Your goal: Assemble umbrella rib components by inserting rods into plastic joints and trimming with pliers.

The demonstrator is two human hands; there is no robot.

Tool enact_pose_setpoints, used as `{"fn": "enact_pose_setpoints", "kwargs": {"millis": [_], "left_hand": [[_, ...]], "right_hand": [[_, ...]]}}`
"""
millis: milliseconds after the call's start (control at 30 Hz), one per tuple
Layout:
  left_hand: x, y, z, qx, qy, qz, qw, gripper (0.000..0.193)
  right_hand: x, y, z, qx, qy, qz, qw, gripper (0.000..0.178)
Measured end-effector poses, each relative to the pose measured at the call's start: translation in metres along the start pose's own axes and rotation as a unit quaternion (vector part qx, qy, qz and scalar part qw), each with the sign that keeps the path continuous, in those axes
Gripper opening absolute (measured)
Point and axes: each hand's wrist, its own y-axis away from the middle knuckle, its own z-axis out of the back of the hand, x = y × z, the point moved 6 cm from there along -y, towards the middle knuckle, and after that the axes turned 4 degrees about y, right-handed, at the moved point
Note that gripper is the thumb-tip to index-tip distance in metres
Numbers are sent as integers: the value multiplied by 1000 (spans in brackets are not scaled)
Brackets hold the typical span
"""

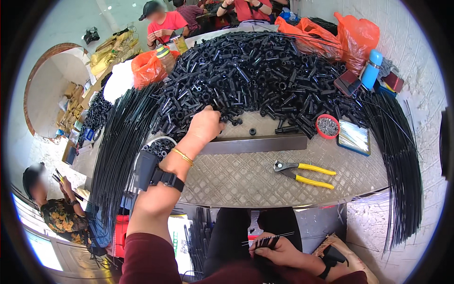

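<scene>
My left hand [206, 125] reaches over the table to the near edge of a big pile of black plastic tubular parts [231, 71]. Its fingers curl down at the pile, and whatever they hold is hidden. Low over my lap, my right hand [280, 252] is closed around several thin dark rods [267, 242], whose ends stick out on both sides of the fingers. Just beyond my left forearm a dark rectangular bar [255, 144] lies across the table. One loose black part [252, 131] sits between bar and pile.
Yellow-handled pincers [312, 175] rest on the patterned tabletop [227, 180]. A red dish of small metal pieces [327, 126] and a blue-edged tray [353, 137] are at right. Long black rods [120, 142] overhang both sides. A blue bottle [371, 70] stands far right. Other people [168, 21] work beyond.
</scene>
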Motion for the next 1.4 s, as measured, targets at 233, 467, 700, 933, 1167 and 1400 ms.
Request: {"fn": "enact_pose_setpoints", "kwargs": {"millis": [233, 467, 700, 933, 1167, 1400], "left_hand": [[-10, -4, -3, -4, 1, 12, 1000, 26], [-30, -12, -14, 14, 16, -104, 994, 25], [-48, 11, 46, -74, 119, -93, 986, 22], [-78, 117, 48, 43, 238, -82, 967, 19], [-50, 185, 7, 116, 696, 208, 678, 18], [-60, 236, 1, 174, 813, 230, 506, 14]], "right_hand": [[-8, 1, 0, -16, -35, -28, 999, 18], [-8, -6, 1, -3, -32, -33, 999, 18], [-7, -4, 1, -6, -59, -24, 998, 18], [-3, -1, -5, -35, -57, -47, 997, 15], [-4, -17, -13, -81, -77, -114, 987, 18], [-3, -25, -29, -59, -75, -114, 989, 18]]}}
